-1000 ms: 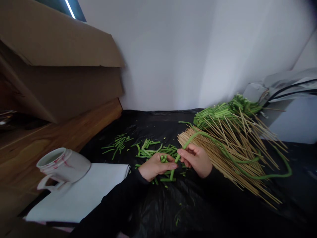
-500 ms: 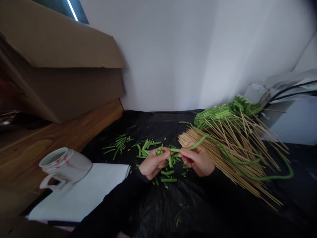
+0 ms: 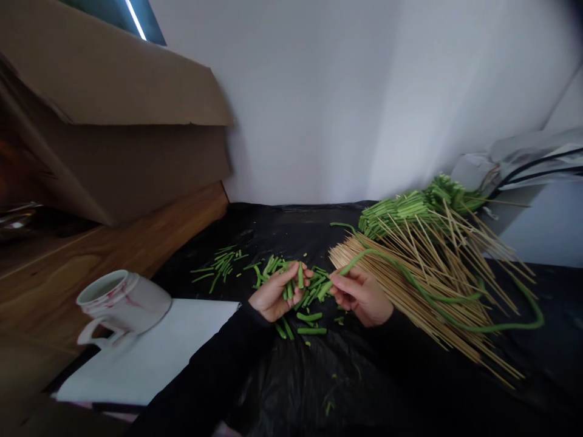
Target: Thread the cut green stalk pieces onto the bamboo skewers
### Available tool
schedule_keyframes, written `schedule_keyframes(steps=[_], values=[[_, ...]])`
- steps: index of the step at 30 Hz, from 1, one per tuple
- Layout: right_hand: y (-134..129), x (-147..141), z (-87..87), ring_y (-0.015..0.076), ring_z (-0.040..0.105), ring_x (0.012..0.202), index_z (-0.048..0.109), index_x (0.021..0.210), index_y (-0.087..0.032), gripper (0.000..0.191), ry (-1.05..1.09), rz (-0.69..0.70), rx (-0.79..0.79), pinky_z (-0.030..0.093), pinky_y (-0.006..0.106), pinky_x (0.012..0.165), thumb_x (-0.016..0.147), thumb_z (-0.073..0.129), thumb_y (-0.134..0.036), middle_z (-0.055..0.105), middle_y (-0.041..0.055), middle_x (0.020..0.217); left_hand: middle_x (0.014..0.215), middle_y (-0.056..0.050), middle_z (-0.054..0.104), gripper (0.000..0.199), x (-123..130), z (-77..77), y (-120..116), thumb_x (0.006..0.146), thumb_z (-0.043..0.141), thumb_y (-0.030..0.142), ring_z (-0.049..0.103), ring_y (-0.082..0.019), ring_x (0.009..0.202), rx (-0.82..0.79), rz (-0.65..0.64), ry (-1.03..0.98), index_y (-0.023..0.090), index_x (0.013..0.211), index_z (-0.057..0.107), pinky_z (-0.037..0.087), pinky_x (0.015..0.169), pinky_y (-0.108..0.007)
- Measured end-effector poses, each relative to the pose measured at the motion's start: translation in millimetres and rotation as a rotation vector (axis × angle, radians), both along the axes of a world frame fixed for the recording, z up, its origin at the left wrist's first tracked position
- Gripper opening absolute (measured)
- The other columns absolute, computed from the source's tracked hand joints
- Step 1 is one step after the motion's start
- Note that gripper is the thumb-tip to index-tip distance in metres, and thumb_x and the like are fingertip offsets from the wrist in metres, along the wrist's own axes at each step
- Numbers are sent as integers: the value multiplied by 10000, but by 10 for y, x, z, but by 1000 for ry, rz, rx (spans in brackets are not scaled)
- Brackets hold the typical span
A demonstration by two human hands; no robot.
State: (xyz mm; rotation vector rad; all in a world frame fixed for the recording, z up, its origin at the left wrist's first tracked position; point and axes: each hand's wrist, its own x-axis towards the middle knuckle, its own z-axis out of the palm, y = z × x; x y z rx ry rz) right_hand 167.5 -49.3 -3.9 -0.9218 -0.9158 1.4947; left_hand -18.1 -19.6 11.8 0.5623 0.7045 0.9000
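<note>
My left hand is closed around several short green bean pieces, one of them upright between the fingertips. My right hand pinches the near end of a long green bean, which loops away to the right over the wooden skewers. A small gap separates the two hands. Under and around them, loose cut bean pieces lie on black plastic sheeting. Farther left is a small group of thinner pieces.
A white mug stands on a folded white sheet at the left. Behind it, a cardboard box rests on a wooden surface. A pile of skewered green pieces lies at the back right, before the wall.
My hands have drawn apart. A short piece has come off the long bean and now sits upright in my left fingers; the bean's remaining end stays in my right hand.
</note>
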Motion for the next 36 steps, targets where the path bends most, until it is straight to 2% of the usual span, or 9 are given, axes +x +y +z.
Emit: schedule_keyframes(steps=[6,10,14,16,19,21,24,28,36], values=[[2,-6,-3,61,480,406,640,743,-171,310,-24,16,-1,316,167,342,586,779,-399,606,-27,542,749,-47,635,146,-3,15,-15,822,610,235,646,-124,661,-29,-71,101,124,915,624,533,560,-192],[7,-3,-6,58,469,403,645,741,-174,300,-27,12,22,308,166,335,590,777,-397,598,-31,547,692,2,552,216,-6,48,3,781,652,254,536,-58,525,65,-54,101,138,957,604,376,399,-115],[9,0,-12,61,468,401,644,744,-173,295,-37,12,28,308,170,331,601,772,-397,594,-29,548,574,62,415,280,-4,90,-14,787,626,390,282,-25,395,394,121,380,146,922,603,169,348,-142],[11,2,-20,62,471,405,642,748,-174,292,-35,13,33,310,168,332,608,768,-397,593,-29,551,592,38,469,299,-1,102,-46,792,607,423,367,-56,457,602,189,608,150,912,626,263,409,-166],[17,4,-34,59,473,413,644,762,-173,289,-30,23,44,310,161,335,618,764,-393,594,-30,562,807,-42,633,271,13,101,-93,819,573,401,548,-155,751,897,192,862,170,918,673,409,678,-242],[24,8,-41,59,474,421,649,777,-171,296,-35,31,52,311,159,339,623,760,-398,598,-26,573,922,-69,670,284,26,94,-111,867,501,374,561,-204,894,1032,133,946,186,943,699,383,829,-297],[30,17,-48,57,474,426,658,800,-170,305,-53,37,66,316,162,349,635,748,-411,608,-20,594,896,-75,694,312,43,96,-118,896,450,340,569,-211,886,1156,56,1010,199,939,726,344,889,-326],[17,22,-65,65,478,430,673,830,-180,296,-94,58,97,321,177,360,648,739,-404,604,-23,591,841,-71,706,223,57,93,-129,813,595,345,569,-203,801,1163,54,1008,211,915,741,377,812,-306],[30,30,-49,65,436,399,695,821,-181,279,-178,65,126,307,192,371,662,726,-407,536,-44,481,727,-57,674,175,81,35,-139,737,681,321,568,-151,671,920,-70,800,152,756,721,413,654,-251]])
